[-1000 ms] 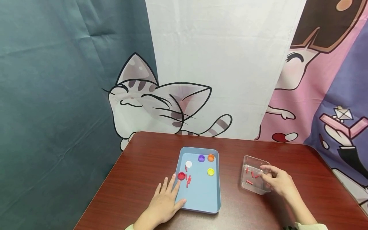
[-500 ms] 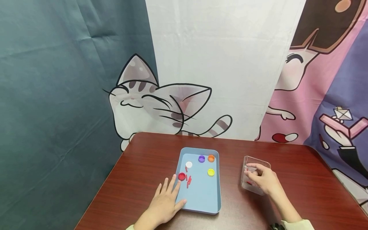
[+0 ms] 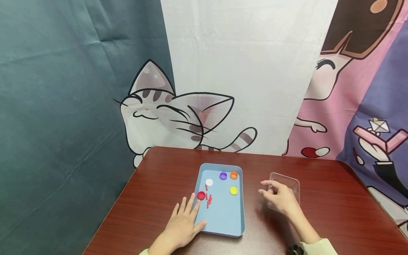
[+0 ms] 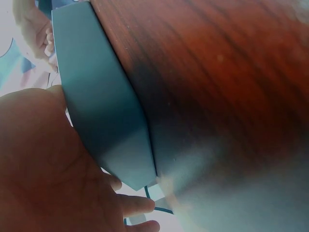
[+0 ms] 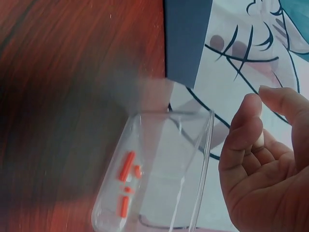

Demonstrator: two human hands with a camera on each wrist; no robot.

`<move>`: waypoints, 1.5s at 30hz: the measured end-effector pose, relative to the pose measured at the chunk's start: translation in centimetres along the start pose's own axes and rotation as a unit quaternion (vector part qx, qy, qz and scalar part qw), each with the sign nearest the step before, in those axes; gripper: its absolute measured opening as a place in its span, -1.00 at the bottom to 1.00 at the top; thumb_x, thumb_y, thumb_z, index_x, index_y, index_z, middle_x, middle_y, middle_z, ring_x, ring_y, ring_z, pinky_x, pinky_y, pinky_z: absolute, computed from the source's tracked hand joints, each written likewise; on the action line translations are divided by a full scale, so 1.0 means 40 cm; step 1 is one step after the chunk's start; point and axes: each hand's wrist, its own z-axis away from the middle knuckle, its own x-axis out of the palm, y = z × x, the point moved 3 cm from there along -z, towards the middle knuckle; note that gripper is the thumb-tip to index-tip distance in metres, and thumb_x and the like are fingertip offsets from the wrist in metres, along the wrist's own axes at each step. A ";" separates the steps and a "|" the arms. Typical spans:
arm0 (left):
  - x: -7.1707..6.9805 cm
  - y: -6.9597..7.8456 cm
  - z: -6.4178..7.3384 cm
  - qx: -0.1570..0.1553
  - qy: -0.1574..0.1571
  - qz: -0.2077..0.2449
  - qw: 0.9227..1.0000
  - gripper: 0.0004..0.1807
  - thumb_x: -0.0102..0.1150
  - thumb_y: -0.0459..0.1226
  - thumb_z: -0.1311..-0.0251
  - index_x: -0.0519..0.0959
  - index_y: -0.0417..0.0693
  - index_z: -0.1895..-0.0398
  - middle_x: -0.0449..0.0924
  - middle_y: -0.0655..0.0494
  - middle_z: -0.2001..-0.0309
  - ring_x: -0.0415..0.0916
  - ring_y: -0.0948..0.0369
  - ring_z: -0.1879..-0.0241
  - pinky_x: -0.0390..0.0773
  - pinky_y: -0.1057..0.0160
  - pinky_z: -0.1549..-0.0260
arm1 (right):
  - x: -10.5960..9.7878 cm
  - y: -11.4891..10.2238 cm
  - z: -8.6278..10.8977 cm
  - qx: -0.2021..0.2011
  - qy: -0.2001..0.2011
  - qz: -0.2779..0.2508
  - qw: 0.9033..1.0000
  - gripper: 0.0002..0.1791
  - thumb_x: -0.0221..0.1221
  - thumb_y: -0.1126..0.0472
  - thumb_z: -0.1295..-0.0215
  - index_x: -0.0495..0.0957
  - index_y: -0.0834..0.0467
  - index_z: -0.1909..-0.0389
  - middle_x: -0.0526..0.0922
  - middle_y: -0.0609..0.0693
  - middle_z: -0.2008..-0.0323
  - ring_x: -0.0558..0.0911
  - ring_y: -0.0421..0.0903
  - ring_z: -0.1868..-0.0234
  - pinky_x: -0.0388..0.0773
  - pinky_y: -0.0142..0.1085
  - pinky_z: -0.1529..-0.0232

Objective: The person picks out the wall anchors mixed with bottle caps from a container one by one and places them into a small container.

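My left hand [image 3: 181, 225] lies with fingers spread at the left edge of a blue tray [image 3: 223, 219], its thumb over the near-left rim. In the tray, several short red sticks [image 3: 210, 199] lie near a red bottle-cap-like ring [image 3: 200, 195]. Above the near-left part of a clear plastic box [image 3: 292, 182] hovers my right hand [image 3: 282, 200]. Its index finger and thumb stand apart in the head view, with nothing visible between them; the other fingers are bent. The right wrist view shows several red sticks [image 5: 126, 166] on the box's floor.
Other small round caps sit in the tray: white [image 3: 209, 182], purple [image 3: 223, 175], orange [image 3: 233, 175] and yellow [image 3: 233, 191]. Tray and box stand apart on a reddish-brown wooden table [image 3: 153, 191]. A printed curtain [image 3: 248, 71] hangs behind the table's far edge.
My right hand has moved left across the box, from its right side to its left side. My left hand, the tray and the things in it have stayed put.
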 end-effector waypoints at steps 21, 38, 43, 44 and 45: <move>0.004 -0.004 -0.002 0.000 -0.001 -0.004 1.000 -0.15 -0.15 0.29 -0.43 0.20 -0.07 -0.57 -0.06 -0.11 -0.62 -0.04 -0.27 -0.54 0.07 -0.33 -0.41 | 0.109 -0.096 -0.013 -0.008 -0.022 -0.043 0.999 -0.64 0.43 0.17 -0.20 0.69 0.18 0.00 0.49 -0.12 0.66 0.42 -0.23 0.68 0.31 -0.41 0.62; 0.000 -0.002 -0.003 -0.005 -0.010 0.001 1.000 -0.15 -0.16 0.29 -0.43 0.20 -0.06 -0.57 -0.09 -0.10 -0.63 -0.07 -0.26 -0.55 0.04 -0.33 -0.42 | 0.186 -0.147 -0.011 -0.018 -0.033 -0.057 0.998 -0.67 0.46 0.16 -0.17 0.71 0.13 0.05 0.51 -0.16 0.67 0.49 -0.20 0.68 0.36 -0.39 0.60; 0.002 -0.004 -0.005 -0.005 -0.011 -0.002 1.000 -0.14 -0.16 0.29 -0.43 0.20 -0.06 -0.57 -0.09 -0.10 -0.63 -0.07 -0.26 -0.55 0.04 -0.33 -0.42 | 0.210 -0.155 -0.010 -0.027 -0.040 -0.057 0.997 -0.69 0.46 0.14 -0.17 0.72 0.09 0.07 0.52 -0.17 0.67 0.50 -0.20 0.70 0.34 -0.38 0.62; 0.001 -0.005 -0.006 -0.005 -0.010 -0.001 1.000 -0.14 -0.15 0.29 -0.43 0.20 -0.06 -0.57 -0.09 -0.10 -0.63 -0.07 -0.26 -0.55 0.04 -0.34 -0.42 | 0.214 -0.158 -0.010 -0.028 -0.042 -0.058 0.997 -0.69 0.46 0.13 -0.17 0.72 0.09 0.07 0.52 -0.17 0.66 0.50 -0.20 0.70 0.35 -0.38 0.63; 0.002 -0.005 -0.007 -0.005 -0.009 -0.001 1.000 -0.15 -0.15 0.29 -0.43 0.20 -0.07 -0.57 -0.09 -0.11 -0.63 -0.07 -0.26 -0.55 0.04 -0.34 -0.42 | 0.219 -0.161 -0.010 -0.029 -0.044 -0.059 0.997 -0.68 0.46 0.13 -0.17 0.72 0.11 0.06 0.52 -0.17 0.66 0.50 -0.20 0.70 0.35 -0.38 0.63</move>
